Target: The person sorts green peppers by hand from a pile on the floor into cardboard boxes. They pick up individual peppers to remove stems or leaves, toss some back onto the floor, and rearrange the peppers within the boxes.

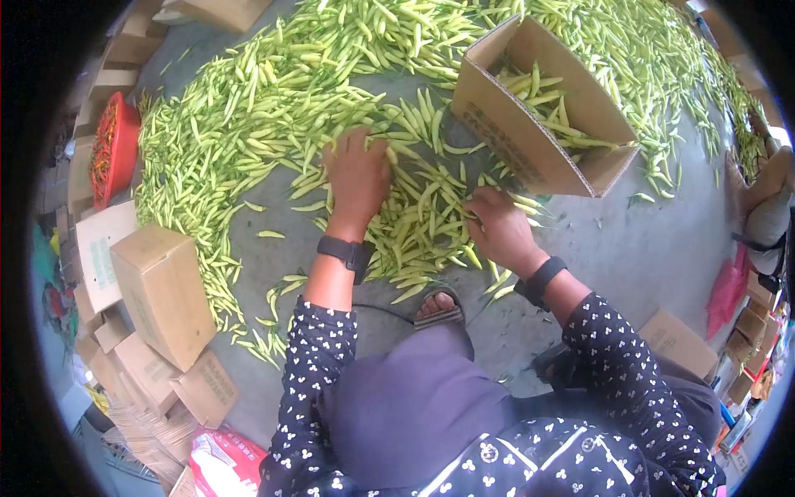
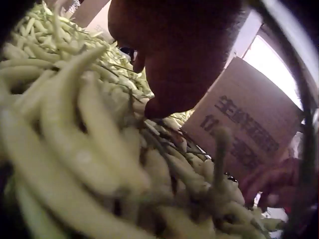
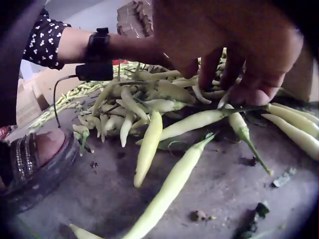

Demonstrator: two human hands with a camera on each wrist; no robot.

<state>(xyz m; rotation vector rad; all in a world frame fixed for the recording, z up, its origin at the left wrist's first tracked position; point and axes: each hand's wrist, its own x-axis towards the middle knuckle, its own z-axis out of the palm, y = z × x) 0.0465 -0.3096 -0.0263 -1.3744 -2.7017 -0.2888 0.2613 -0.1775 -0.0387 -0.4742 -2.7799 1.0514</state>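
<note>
Pale green chili peppers [image 1: 422, 219] lie heaped on the grey floor between the two hands. My left hand [image 1: 358, 178] reaches over the left side of this heap, back of the hand up, its fingertips hidden among the peppers. In the left wrist view, peppers [image 2: 75, 134] fill the foreground under that hand [image 2: 174, 50]. My right hand [image 1: 503, 232] is low at the heap's right edge. Seen from the right wrist, its bent fingers [image 3: 249, 94] pinch at a chili pepper among others. Several loose peppers [image 3: 169, 189] lie below it.
An upright open cardboard box [image 1: 530, 124], partly filled with peppers, stands beyond my right hand. A wide spread of peppers [image 1: 273, 91] covers the floor ahead and left. A red basin [image 1: 116, 149] and closed cartons [image 1: 161, 290] stand left. My sandalled foot [image 1: 439, 306] is close to the heap.
</note>
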